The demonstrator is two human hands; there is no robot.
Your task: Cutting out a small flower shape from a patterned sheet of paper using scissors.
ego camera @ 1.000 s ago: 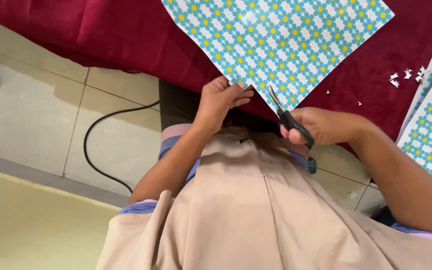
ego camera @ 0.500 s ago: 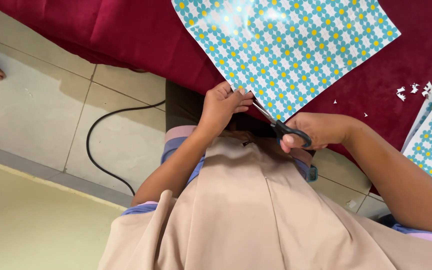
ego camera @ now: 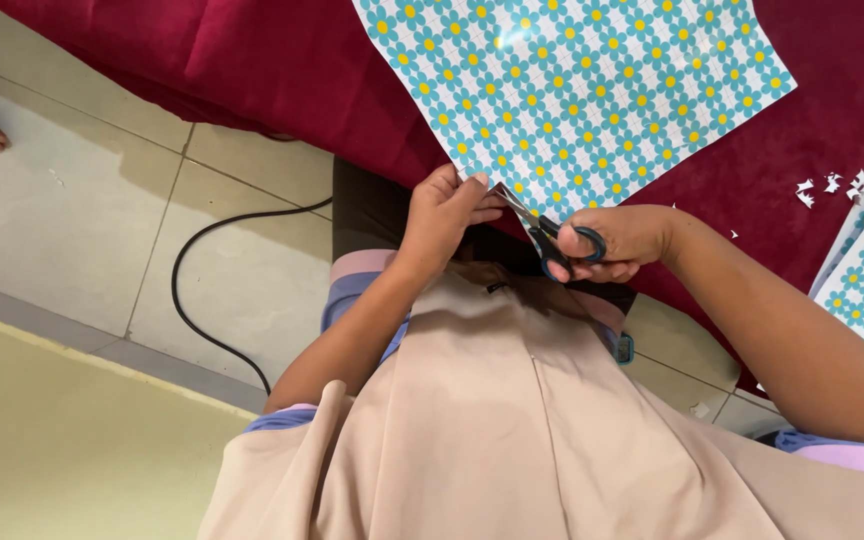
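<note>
Left hand point(ego camera: 444, 212) fingers point(ego camera: 480, 205) pinch the near corner of the flowered blue paper sheet point(ego camera: 572, 95). Right hand point(ego camera: 620, 240) fingers are clamped through the black scissors point(ego camera: 550, 240), blades at that corner. The sheet lies on red cloth point(ego camera: 282, 70).

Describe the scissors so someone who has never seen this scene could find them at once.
Start at the dark red cloth and the flowered blue paper sheet on it. At that sheet's near corner, the right hand grips the scissors: black handles, the only tool here.
</note>
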